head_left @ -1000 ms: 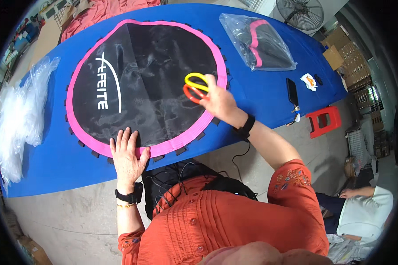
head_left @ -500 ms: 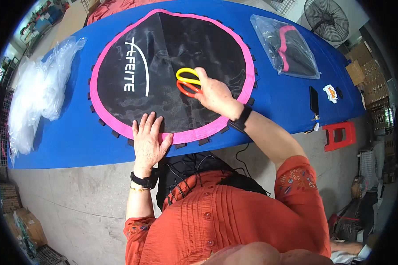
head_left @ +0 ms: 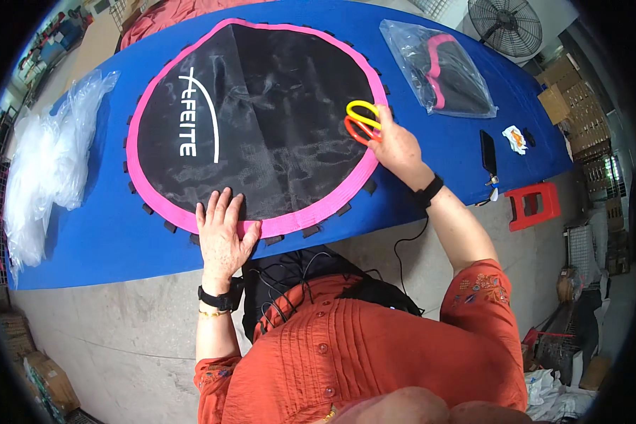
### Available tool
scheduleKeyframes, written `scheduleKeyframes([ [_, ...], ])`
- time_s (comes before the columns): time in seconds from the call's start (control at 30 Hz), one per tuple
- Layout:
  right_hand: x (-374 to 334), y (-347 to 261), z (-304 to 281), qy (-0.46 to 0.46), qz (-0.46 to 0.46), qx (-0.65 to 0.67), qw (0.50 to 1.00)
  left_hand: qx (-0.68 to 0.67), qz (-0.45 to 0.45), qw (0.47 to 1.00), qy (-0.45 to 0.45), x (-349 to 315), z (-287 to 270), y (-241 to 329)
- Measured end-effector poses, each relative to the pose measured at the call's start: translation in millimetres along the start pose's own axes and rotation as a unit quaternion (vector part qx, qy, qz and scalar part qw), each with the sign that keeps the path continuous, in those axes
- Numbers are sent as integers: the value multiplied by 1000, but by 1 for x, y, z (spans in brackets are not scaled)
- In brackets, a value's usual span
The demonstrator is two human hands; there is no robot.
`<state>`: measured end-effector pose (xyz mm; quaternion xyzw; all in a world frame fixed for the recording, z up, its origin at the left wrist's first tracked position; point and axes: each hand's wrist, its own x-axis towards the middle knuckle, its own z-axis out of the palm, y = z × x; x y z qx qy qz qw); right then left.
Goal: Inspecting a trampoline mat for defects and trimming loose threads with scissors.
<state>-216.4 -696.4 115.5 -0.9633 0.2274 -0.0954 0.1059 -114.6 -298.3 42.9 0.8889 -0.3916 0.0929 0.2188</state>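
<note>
A round black mesh trampoline mat [head_left: 290, 127] with a pink border and small black tabs round its edge lies spread on a blue-covered table. My left hand [head_left: 224, 237] rests flat on its near pink border, fingers stretched out over the black mesh. By the mat's right border, my right hand [head_left: 401, 148] grips a pair of scissors [head_left: 362, 104]. Their yellow and red finger loops point to the left, out of the hand. The blades are hidden in my palm and fingers.
Crumpled clear plastic bags [head_left: 53, 162] lie at the table's left end. A bagged black-and-pink piece [head_left: 449, 74] is at the far right, near a black phone [head_left: 487, 150] and a crumpled white wrapper [head_left: 515, 140]. A red stool [head_left: 534, 206] and a fan [head_left: 505, 27] stand beyond the table.
My right hand has carried the scissors rightward, from over the black mesh to the mat's right border. My left hand stays on the near border. The whole view has shifted slightly.
</note>
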Motion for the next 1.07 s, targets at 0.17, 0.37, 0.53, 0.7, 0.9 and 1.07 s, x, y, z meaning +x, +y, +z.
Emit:
scheduleKeyframes([
  [0.17, -8, 16, 6, 51, 10, 17, 999, 5, -3, 1000, -9, 2, -1, 0],
  [0.37, -35, -13, 18, 7, -13, 167, 986, 18, -5, 1000, -13, 1, 0, 0],
  [0.53, -44, -15, 9, -23, 20, 180, 983, 12, -5, 1000, -19, 3, -3, 2],
  [0.7, -43, 8, 7, 26, 53, 208, 976, 15, -8, 1000, -23, 3, -4, 1],
  [0.9, -43, 7, 12, 25, 45, 173, 984, 19, -10, 1000, -20, 3, -3, 0],
  [1.07, -41, 7, 27, 21, 36, 251, 967, 12, -19, 999, -31, 1, -7, 2],
])
